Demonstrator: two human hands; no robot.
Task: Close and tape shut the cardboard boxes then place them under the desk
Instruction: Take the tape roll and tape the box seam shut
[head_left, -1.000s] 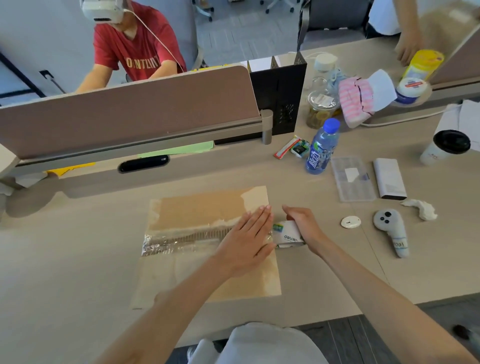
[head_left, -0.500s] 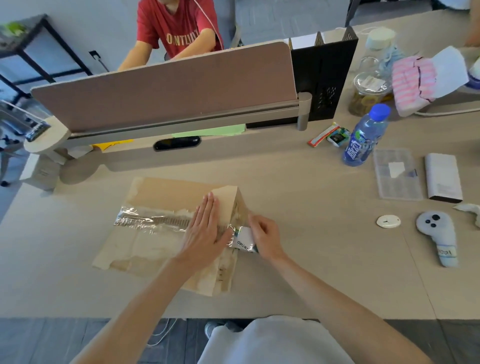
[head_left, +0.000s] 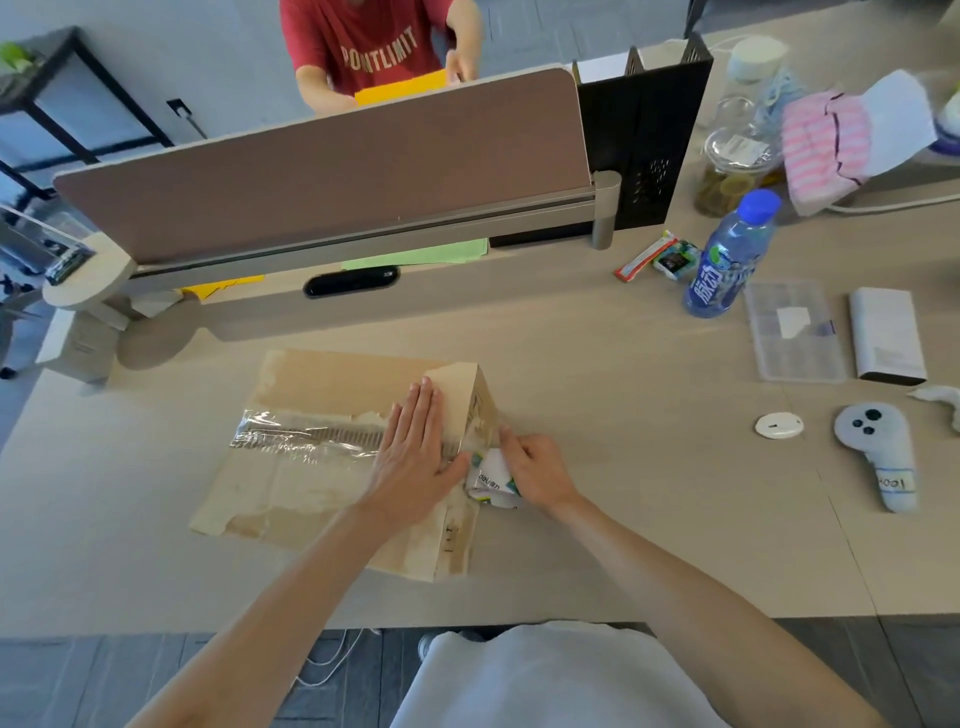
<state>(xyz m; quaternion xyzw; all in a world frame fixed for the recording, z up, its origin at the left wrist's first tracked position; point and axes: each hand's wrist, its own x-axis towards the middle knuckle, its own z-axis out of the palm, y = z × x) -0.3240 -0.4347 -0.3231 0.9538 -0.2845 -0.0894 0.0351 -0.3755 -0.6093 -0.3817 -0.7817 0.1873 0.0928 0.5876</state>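
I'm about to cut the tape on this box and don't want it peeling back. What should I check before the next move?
1. The left hand lies flat on the cardboard box, pinning the clear tape strip: ok.
2. The right hand grips the tape roll at the box's right edge: ok.
3. The strip covers the top seam: ok, though wrinkled at its left end.
4. Tape stuck firmly down the box's right side face: cannot tell.
5. The water bottle stands apart from the box: ok.
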